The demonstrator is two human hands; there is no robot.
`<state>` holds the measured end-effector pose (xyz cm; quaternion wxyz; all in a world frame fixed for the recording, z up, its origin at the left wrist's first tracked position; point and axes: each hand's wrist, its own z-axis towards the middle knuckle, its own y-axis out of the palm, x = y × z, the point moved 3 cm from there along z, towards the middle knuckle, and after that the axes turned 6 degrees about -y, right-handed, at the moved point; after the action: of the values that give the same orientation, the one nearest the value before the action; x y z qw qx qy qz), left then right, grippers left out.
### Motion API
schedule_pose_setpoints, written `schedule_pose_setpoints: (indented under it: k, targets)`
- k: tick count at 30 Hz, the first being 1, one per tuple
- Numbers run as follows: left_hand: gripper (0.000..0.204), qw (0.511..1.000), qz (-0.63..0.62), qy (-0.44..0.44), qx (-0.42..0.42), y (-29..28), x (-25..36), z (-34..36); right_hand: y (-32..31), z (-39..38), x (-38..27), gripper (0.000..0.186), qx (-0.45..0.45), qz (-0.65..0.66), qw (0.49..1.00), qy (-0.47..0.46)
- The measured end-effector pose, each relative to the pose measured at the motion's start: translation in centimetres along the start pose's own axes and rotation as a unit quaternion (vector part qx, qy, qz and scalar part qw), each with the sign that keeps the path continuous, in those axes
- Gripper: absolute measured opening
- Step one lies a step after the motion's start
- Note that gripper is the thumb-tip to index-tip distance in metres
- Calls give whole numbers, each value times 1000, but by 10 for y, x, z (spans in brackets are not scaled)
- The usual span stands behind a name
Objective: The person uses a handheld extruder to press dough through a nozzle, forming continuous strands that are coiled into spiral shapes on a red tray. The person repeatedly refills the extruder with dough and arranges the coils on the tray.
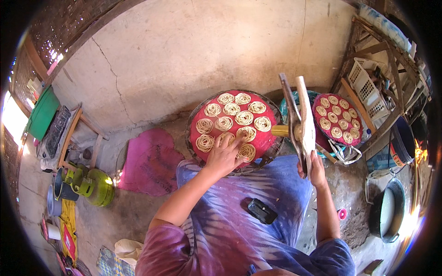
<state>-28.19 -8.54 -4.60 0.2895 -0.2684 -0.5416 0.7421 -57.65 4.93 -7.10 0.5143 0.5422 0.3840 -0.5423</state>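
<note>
My left hand (222, 157) reaches over a round tray with a red cover (224, 135), its fingers spread and resting on or just above the coiled noodle nests (244, 117) near the tray's front. Several pale nests lie across the red surface. My right hand (316, 169) is closed around the near end of a wooden press (305, 124) with two long handles and a brass-coloured cylinder (280, 130). The cylinder points left over the tray's right edge. Part of one nest is hidden beneath my left fingers. A small black object (262, 211) lies on the cloth over my lap.
A second red tray of nests (337, 115) stands at the right beside a wooden rack (386, 60). Pink sheeting (149, 163) and a green gas cylinder (100, 187) are on the floor at left. A dark basin (388, 210) sits at far right. A cracked wall (193, 55) rises behind.
</note>
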Motion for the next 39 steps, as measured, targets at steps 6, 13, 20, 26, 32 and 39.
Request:
schedule_pose_setpoints:
  k: [6,13,20,26,32,39]
  targets:
    - [68,976,-28,-208,61,-21,-47,-54,-12,-5,34,70,79,138,987,-30]
    - [59,900,84,-406,-133,127,-126,-272,-9,2,61,78,162,240,955,-70]
    - [61,701,-277,-641,-144,240,-116,-378,-13,8,64,75,196,267,941,-65]
    - [72,664,-425,-615,15,170,-118,-291,-11,10,66,75,176,231,954,-68]
    - [62,717,-523,-424,182,61,-114,-157,-11,8,67,73,163,260,949,-68]
    - [28,688,-467,-465,305,55,-142,-117,-17,5,73,77,170,240,950,-102]
